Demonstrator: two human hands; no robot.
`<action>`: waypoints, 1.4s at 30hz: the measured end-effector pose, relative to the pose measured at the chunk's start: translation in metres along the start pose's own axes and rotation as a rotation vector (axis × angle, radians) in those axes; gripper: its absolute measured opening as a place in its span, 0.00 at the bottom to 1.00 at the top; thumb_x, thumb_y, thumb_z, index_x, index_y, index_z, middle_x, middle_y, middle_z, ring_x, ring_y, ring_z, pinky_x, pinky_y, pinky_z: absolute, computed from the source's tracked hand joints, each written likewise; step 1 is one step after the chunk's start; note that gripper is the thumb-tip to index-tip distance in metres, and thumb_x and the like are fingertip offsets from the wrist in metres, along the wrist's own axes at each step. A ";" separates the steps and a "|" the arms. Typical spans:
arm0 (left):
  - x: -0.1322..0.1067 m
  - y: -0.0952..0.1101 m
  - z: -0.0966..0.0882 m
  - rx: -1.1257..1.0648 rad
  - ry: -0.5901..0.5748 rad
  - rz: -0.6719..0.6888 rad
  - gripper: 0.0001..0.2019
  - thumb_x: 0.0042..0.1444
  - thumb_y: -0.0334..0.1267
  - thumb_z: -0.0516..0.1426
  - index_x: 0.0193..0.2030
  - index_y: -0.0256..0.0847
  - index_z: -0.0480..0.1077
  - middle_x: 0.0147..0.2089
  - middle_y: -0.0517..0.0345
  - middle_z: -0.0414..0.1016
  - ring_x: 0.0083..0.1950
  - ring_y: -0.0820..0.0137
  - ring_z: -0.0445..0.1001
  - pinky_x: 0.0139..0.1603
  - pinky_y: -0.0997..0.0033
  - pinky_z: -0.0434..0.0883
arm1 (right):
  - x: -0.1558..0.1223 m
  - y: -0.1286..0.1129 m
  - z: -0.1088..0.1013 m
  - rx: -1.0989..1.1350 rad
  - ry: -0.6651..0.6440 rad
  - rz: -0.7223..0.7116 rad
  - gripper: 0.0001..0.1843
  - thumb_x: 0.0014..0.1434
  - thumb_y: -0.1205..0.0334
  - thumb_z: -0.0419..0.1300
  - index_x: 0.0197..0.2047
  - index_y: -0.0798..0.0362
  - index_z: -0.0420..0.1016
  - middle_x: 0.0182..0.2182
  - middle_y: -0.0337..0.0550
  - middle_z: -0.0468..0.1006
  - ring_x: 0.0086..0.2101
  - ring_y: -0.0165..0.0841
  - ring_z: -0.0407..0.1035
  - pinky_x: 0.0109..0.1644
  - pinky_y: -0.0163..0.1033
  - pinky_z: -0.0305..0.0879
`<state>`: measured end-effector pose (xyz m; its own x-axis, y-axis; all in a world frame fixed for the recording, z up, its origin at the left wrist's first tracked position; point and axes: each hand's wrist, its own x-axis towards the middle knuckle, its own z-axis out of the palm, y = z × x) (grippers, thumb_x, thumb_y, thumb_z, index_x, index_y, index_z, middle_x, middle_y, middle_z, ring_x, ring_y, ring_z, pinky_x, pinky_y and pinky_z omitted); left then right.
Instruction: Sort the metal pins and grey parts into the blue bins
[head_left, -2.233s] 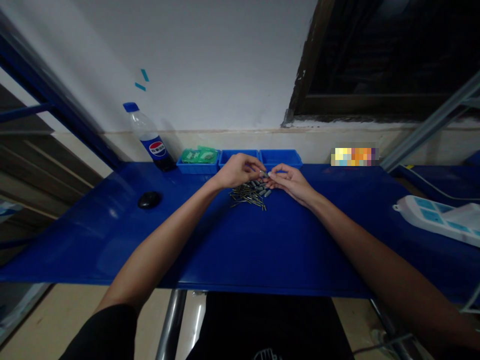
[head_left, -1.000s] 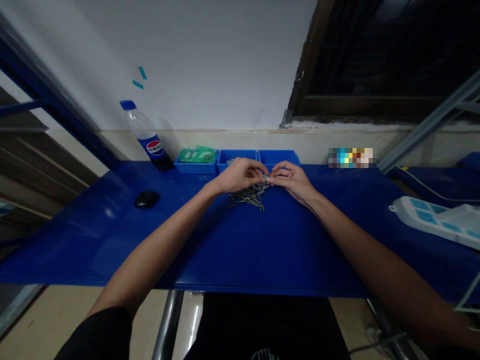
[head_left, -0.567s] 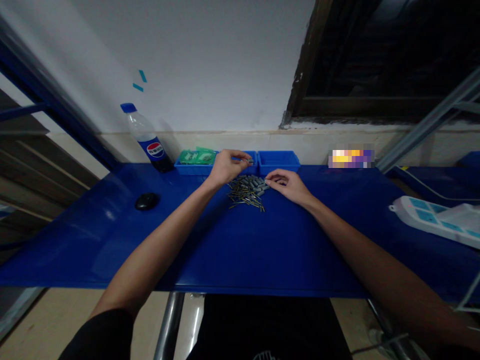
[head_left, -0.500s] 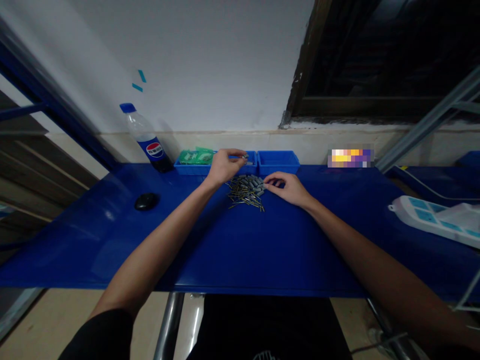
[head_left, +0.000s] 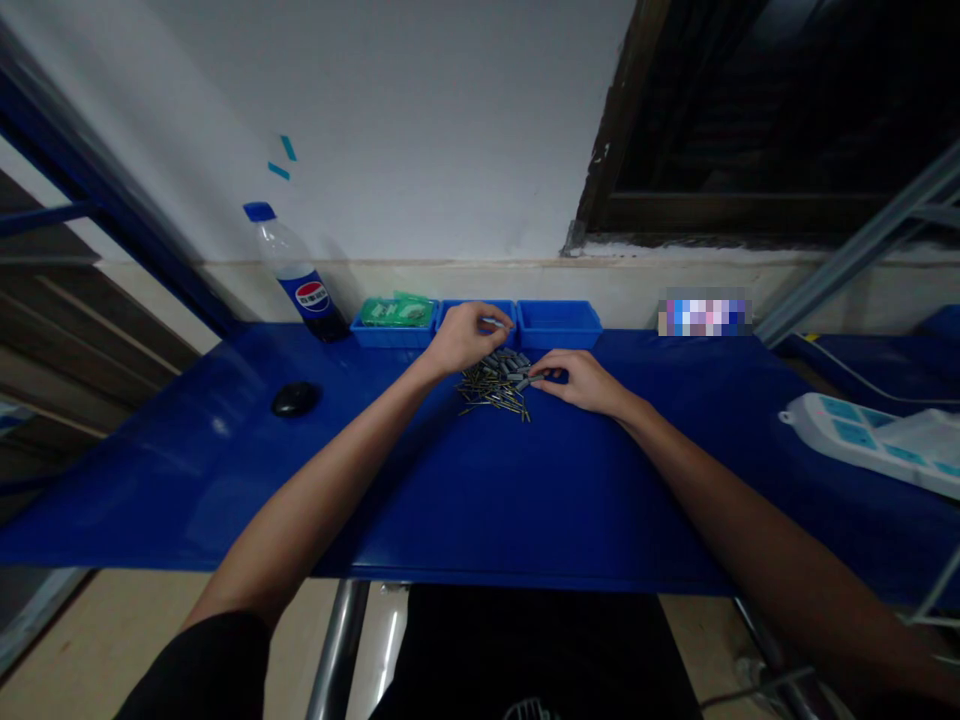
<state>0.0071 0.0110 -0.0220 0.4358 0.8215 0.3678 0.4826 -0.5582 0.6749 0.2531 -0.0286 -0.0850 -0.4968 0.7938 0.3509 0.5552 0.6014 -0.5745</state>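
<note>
Blue desk point(head_left: 480, 500) spans the whole view, against a white wall with a dark window on the right.
Both forearms reach in from the bottom edge, and the hands meet at the back middle of the desk.
White power strip point(head_left: 870, 435) with light-blue sockets lies at the far right, well apart from the hands.
Pepsi bottle point(head_left: 300, 275) stands back left: blue cap, blue label, red-white-blue globe logo. The small print on the label is unreadable.
Three blue bins sit in a row along the wall. The left bin point(head_left: 395, 335) holds green bags. The middle bin point(head_left: 454, 310) and right bin point(head_left: 559, 325) show no contents I can make out.
A pixelated patch point(head_left: 703, 316) on the ledge is not readable.
Black mouse point(head_left: 295, 398) lies on the left, on its own.
Parts pile point(head_left: 495, 385) of thin pins and short grey sleeves sits on the desk just in front of the middle bin, between the hands.
Left hand point(head_left: 465, 340) is at the pile's back edge. Its thumb and forefinger are pinched on a small pale part point(head_left: 497, 322), held at the middle bin's front rim.
Right hand point(head_left: 581, 378) rests on the desk with its fingers point(head_left: 536, 380) curled, tips touching the pile's right edge. I cannot tell whether they grip a piece.
</note>
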 end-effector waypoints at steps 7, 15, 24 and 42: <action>-0.001 0.001 -0.003 0.002 -0.009 0.003 0.13 0.56 0.34 0.60 0.44 0.36 0.83 0.46 0.49 0.87 0.46 0.62 0.85 0.52 0.64 0.79 | 0.001 0.007 -0.005 0.094 0.005 0.048 0.11 0.63 0.61 0.65 0.48 0.48 0.85 0.36 0.43 0.84 0.36 0.38 0.76 0.43 0.43 0.70; -0.002 0.003 0.000 0.020 -0.029 0.016 0.13 0.57 0.34 0.59 0.45 0.36 0.83 0.47 0.48 0.87 0.46 0.62 0.85 0.51 0.65 0.79 | 0.001 0.006 -0.002 0.096 -0.038 0.042 0.08 0.62 0.60 0.67 0.45 0.49 0.85 0.37 0.45 0.84 0.38 0.39 0.76 0.43 0.44 0.71; -0.003 0.004 0.000 0.016 -0.054 0.044 0.13 0.57 0.36 0.59 0.45 0.37 0.83 0.47 0.48 0.87 0.45 0.63 0.85 0.50 0.66 0.79 | 0.002 0.000 -0.004 0.399 0.087 0.157 0.14 0.59 0.54 0.71 0.47 0.49 0.81 0.40 0.45 0.84 0.35 0.37 0.78 0.45 0.47 0.75; -0.011 0.019 0.011 -0.249 -0.223 0.128 0.13 0.58 0.41 0.64 0.45 0.36 0.81 0.41 0.47 0.85 0.42 0.65 0.84 0.47 0.66 0.81 | 0.008 -0.017 0.003 0.847 0.248 0.367 0.23 0.49 0.42 0.77 0.40 0.49 0.80 0.36 0.48 0.87 0.39 0.42 0.83 0.49 0.51 0.79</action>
<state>0.0199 -0.0099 -0.0205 0.6495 0.6853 0.3293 0.2250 -0.5870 0.7777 0.2372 -0.0328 -0.0749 -0.1779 0.9750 0.1332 -0.0676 0.1230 -0.9901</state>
